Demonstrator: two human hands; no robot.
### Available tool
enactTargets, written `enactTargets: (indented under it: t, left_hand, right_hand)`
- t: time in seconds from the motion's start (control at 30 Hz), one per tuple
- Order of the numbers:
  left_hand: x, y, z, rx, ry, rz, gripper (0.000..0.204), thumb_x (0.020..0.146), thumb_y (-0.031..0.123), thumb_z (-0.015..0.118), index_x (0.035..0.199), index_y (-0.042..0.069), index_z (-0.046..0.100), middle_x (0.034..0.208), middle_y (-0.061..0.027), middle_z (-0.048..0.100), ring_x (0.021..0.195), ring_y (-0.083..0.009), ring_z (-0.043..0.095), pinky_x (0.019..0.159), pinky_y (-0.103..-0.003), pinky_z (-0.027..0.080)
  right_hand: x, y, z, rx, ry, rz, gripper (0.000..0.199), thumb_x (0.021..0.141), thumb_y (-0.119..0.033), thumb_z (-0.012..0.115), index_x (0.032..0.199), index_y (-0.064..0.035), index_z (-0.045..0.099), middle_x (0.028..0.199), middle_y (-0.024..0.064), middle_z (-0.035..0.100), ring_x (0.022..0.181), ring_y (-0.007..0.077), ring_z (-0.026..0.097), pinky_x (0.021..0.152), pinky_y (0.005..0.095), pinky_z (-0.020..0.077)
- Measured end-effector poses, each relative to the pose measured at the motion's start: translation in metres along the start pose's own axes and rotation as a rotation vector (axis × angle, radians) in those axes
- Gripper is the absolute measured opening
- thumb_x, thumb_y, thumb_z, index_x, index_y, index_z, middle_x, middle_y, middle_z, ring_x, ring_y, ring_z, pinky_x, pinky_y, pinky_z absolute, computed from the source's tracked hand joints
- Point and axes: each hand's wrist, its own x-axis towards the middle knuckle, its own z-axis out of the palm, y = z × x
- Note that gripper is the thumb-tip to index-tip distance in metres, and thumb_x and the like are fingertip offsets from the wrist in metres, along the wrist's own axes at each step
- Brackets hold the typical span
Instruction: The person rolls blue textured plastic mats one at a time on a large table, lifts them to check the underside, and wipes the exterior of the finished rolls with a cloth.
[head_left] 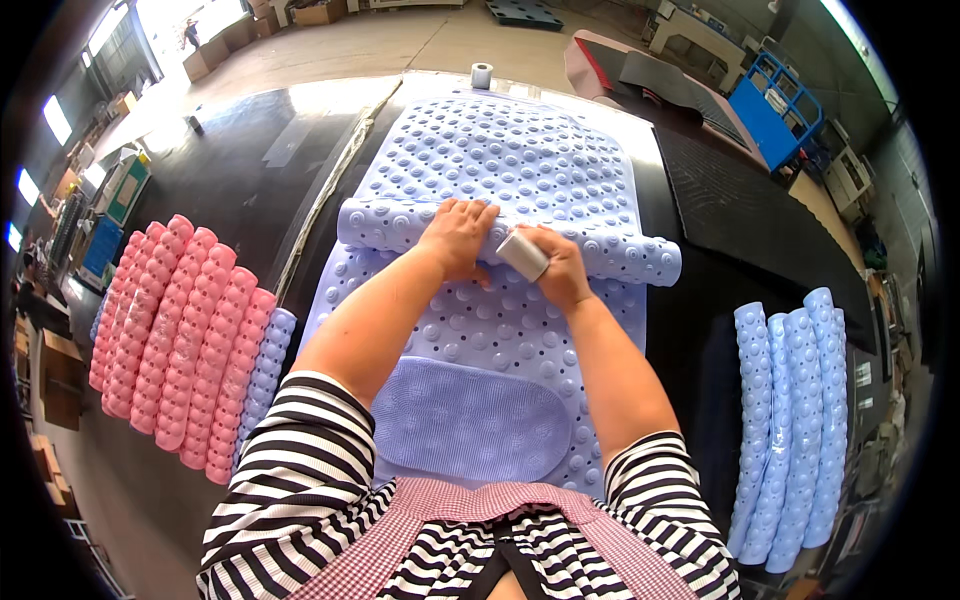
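Observation:
A light blue bath mat with raised round bumps lies before me, and a rolled part (610, 252) stretches across it. Beyond the roll, a flat bumpy stretch of mat (500, 140) reaches toward the far table edge. On my side, more mat (460, 318) lies flat, with a ribbed oval patch (470, 420) near my body. My left hand (460, 240) rests on the roll's middle, fingers laid over its top. My right hand (562, 265) grips a whitish roll of tape (523, 256) against the rolled mat; some of its fingers are hidden.
Several pink rolled mats (185, 340) lie at left with a blue one (265, 375) beside them. Several blue rolled mats (790, 430) lie at right. Another white roll (481, 76) stands at the far edge of the black table (240, 190). A blue metal-framed cart (775, 105) stands beyond.

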Motion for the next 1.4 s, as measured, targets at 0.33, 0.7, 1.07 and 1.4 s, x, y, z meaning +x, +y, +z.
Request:
enactTargets:
  t: [0.33, 0.7, 1.07, 1.4]
  left_hand:
    - [0.037, -0.01, -0.003, 0.003, -0.208, -0.093, 0.097, 0.066, 0.035, 0.094, 0.149, 0.015, 0.047, 0.138, -0.0129, 0.058, 0.132, -0.0307, 0.056, 0.112, -0.044, 0.042]
    - [0.019, 0.063, -0.064, -0.041, -0.378, -0.092, 0.077, 0.072, 0.043, 0.086, 0.135, 0.009, 0.059, 0.118, -0.0226, 0.072, 0.109, -0.0361, 0.071, 0.096, -0.046, 0.054]
    - [-0.059, 0.19, -0.019, -1.273, -0.522, -0.283, 0.058, 0.088, 0.029, 0.081, 0.134, 0.002, 0.059, 0.107, -0.0126, 0.071, 0.089, -0.0215, 0.07, 0.08, -0.039, 0.058]
    - [-0.065, 0.43, -0.009, -1.923, -0.245, -0.083, 0.048, 0.096, 0.027, 0.074, 0.134, 0.005, 0.054, 0.106, -0.0092, 0.068, 0.091, -0.0198, 0.067, 0.081, -0.037, 0.057]
  right_hand:
    - [-0.066, -0.036, -0.006, 0.173, -0.235, 0.346, 0.024, 0.083, -0.009, 0.072, 0.106, -0.0064, 0.078, 0.103, 0.0132, 0.076, 0.095, 0.0249, 0.072, 0.086, 0.0378, 0.0545]
    - [-0.32, -0.169, -0.216, -0.427, -0.141, 1.388, 0.019, 0.084, -0.006, 0.063, 0.1, -0.0004, 0.072, 0.091, 0.0179, 0.077, 0.074, 0.0235, 0.076, 0.068, 0.0364, 0.0592]
    - [-0.405, -0.226, -0.182, -0.789, 0.503, 0.717, 0.038, 0.084, -0.028, 0.078, 0.113, -0.0046, 0.072, 0.107, 0.0162, 0.073, 0.098, 0.0366, 0.069, 0.09, 0.045, 0.0545]
    - [-0.45, -0.29, -0.119, 0.306, 0.538, 0.731, 0.122, 0.081, -0.053, 0.086, 0.164, -0.0038, 0.012, 0.152, 0.0278, 0.043, 0.14, 0.0366, 0.048, 0.116, 0.0431, 0.0396]
